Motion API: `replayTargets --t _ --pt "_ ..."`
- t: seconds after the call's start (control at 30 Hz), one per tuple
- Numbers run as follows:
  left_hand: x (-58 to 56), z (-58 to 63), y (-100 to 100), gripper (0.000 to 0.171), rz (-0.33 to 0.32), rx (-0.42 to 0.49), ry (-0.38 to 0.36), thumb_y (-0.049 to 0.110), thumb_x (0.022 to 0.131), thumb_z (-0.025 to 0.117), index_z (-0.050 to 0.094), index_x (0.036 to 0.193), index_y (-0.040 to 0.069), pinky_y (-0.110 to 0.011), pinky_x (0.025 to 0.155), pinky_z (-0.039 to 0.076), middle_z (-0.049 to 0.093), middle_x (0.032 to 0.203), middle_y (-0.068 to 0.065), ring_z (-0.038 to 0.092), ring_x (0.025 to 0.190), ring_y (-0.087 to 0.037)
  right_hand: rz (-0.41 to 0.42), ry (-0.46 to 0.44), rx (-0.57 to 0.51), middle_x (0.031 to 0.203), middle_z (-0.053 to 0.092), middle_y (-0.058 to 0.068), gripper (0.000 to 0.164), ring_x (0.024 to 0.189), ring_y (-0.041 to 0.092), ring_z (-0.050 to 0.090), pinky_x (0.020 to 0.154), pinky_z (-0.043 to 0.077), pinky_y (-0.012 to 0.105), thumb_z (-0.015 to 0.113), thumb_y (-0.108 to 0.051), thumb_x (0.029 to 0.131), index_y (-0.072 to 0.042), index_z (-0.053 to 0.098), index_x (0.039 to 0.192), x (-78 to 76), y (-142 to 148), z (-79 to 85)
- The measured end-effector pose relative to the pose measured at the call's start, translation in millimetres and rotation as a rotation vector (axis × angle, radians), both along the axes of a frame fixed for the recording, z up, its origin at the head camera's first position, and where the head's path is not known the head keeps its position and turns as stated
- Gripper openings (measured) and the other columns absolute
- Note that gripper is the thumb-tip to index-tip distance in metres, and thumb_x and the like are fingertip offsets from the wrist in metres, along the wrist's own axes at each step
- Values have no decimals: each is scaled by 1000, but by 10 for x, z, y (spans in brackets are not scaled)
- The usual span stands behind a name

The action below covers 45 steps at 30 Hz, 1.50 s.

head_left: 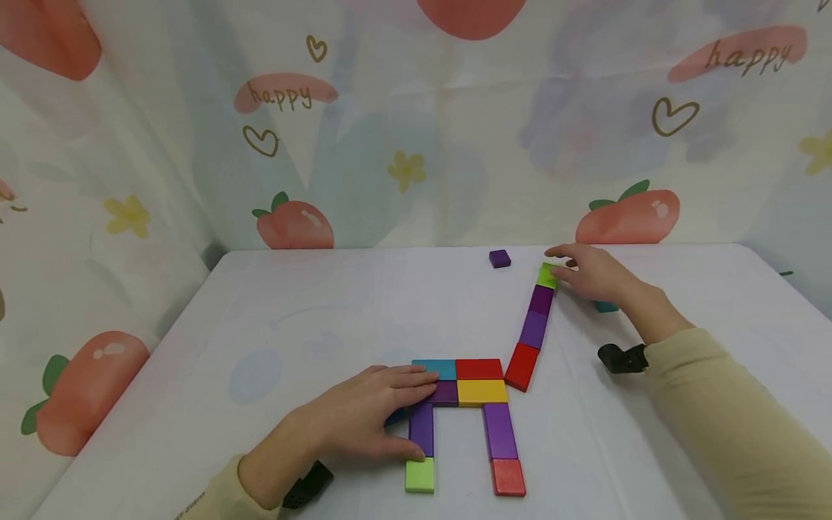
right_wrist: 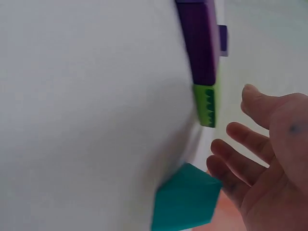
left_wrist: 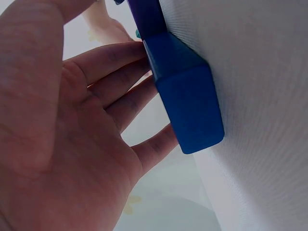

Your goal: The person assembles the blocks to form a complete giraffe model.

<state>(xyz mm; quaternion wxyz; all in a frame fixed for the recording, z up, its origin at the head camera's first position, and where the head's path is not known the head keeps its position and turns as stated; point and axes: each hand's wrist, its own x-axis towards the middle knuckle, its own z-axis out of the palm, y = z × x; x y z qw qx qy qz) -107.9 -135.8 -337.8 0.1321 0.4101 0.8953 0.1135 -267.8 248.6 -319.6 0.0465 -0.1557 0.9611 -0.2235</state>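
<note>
My left hand (head_left: pixel 364 415) rests its extended fingers at the left end of a flat figure of coloured blocks, by a dark purple block (head_left: pixel 445 393) and a light blue block (head_left: pixel 438 369). Its thumb lies near a lime green block (head_left: pixel 419 477). The left wrist view shows a blue block (left_wrist: pixel 192 108) against the fingertips, mostly hidden from the head view. At the far right, my right hand (head_left: pixel 598 274) hovers with loosely bent fingers beside a green block (head_left: pixel 547 276), gripping nothing. That green block tops a slanting row with purple blocks (head_left: pixel 534 330) and a red block (head_left: pixel 522 367).
A small purple block (head_left: pixel 500 258) lies alone near the back edge. A teal block (right_wrist: pixel 187 197) sits beneath the right hand. Red (head_left: pixel 479 369), yellow (head_left: pixel 482 392) and purple blocks (head_left: pixel 500 431) make up the figure on the white table (head_left: pixel 312 303). A patterned cloth hangs behind.
</note>
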Motion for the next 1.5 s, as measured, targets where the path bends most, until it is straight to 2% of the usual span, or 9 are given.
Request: replayTargets --t 0.17,0.33,0.6,1.07,1.13,1.37,1.5 --pt "-1 6 0 79 3 1 5 59 89 69 48 153 17 -45 116 31 38 158 10 31 147 -15 -9 15 -31 139 49 31 46 125 51 47 99 41 67 54 -18 104 3 48 145 -17 -7 134" --pt "-1 10 -1 79 3 1 5 60 89 68 48 152 17 -44 117 31 38 158 10 31 147 -15 -11 15 -34 141 48 31 47 127 51 45 99 42 67 56 -18 104 1 48 145 -40 -86 181" --pt "-5 4 1 80 -4 1 4 60 89 68 48 152 17 -45 116 32 38 158 9 32 147 -16 38 -7 -55 146 44 29 48 130 49 44 103 41 64 57 -17 104 3 47 145 -89 -257 140" --pt "-21 4 -9 79 -14 9 4 61 90 67 48 152 16 -44 116 31 38 158 8 31 147 -16 49 -56 -85 147 43 29 48 129 48 47 102 43 60 58 -16 102 2 48 145 -226 -515 41" --pt "-24 1 -11 79 -17 11 4 61 90 66 48 152 16 -44 116 31 38 158 8 31 147 -15 61 -58 -75 148 42 29 49 129 49 47 103 42 60 59 -17 102 3 48 145 -248 -564 28" --pt "-30 -3 -15 80 -26 15 4 61 90 66 47 153 15 -43 116 31 38 158 7 31 147 -15 157 -96 31 156 29 32 56 143 51 26 115 23 61 58 -16 101 6 41 149 -284 -692 5" --pt "-27 -4 -18 80 -25 14 8 61 90 66 47 152 15 -43 116 32 38 158 7 31 147 -14 174 -85 66 152 34 33 52 140 51 32 114 26 61 58 -13 100 7 46 146 -278 -710 -2"
